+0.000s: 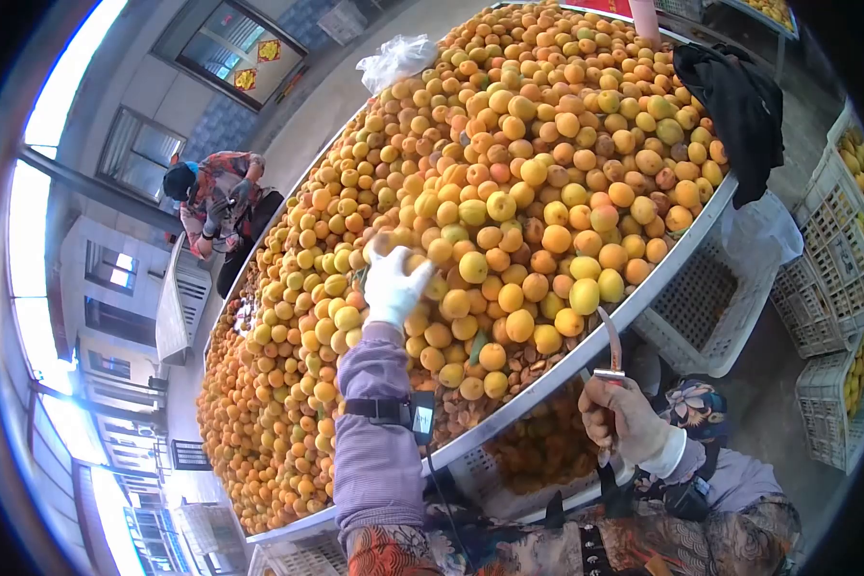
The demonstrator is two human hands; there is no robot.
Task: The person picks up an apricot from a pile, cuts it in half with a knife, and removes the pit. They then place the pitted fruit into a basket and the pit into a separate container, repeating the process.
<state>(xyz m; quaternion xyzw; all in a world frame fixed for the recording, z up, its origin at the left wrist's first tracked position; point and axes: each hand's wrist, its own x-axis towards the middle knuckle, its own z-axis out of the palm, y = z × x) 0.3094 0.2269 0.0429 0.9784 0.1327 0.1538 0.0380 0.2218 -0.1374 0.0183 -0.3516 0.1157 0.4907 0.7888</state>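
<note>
A wide metal-edged table (538, 392) is heaped with orange and yellow apricots (499, 206). My left hand (395, 286), in a white glove, reaches over the middle of the heap with thumb and fingers apart, at the fruit. Beyond the table's near edge, on the right, my right hand (629, 420) is closed around a knife (611, 350) with a curved blade pointing up toward the heap. Small flat brown pieces (466, 408) lie along the near edge, below the whole apricots.
A person (223, 206) in a cap sits at the table's far left side. A clear plastic bag (396, 62) and a black cloth (734, 110) lie at its rim. Plastic crates (710, 307) stand at the right; another crate (475, 480) with orange contents sits below the near edge.
</note>
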